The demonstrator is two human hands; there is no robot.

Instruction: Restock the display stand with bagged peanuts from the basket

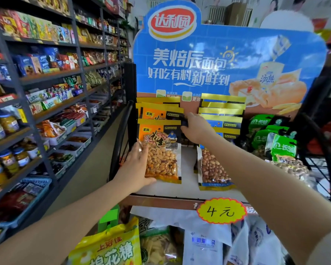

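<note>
Glossy orange peanut bag (161, 150) gripped by left hand (136, 167); right hand (196, 128) seemingly pinches its top corner.

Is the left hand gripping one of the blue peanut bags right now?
No, the left hand holds the front orange peanut bag in the left stack; the blue peanut bags hang in the right stack.
</note>
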